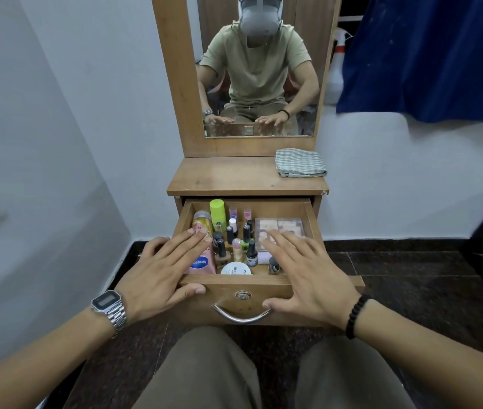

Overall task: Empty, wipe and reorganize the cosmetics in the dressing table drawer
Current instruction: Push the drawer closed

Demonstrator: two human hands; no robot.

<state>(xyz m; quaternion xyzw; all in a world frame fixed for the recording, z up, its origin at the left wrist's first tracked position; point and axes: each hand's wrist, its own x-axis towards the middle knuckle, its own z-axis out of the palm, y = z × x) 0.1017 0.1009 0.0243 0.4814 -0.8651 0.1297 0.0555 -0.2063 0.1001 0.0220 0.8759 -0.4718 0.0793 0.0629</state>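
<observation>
The wooden drawer (263, 302) of the dressing table stands pulled out and full of cosmetics. Inside lie a pink Vaseline bottle (203, 262), a green roll-on (217, 211), several nail polish bottles (246, 233), a white round jar (236, 269) and a clear-lidded makeup palette (278, 227). My left hand (162, 271) rests flat on the drawer's front left edge, fingers straight over the Vaseline bottle, thumb on the front panel. My right hand (308, 273) lies flat over the front right edge, fingers above the palette, thumb near the metal handle (241, 317).
A folded checked cloth (300, 166) lies on the tabletop (219, 177) at the right, below the mirror (258, 69). A blue curtain (429, 54) hangs at the right beside a white spray bottle (336, 72). Walls close in left and right; dark floor below, my knees in front.
</observation>
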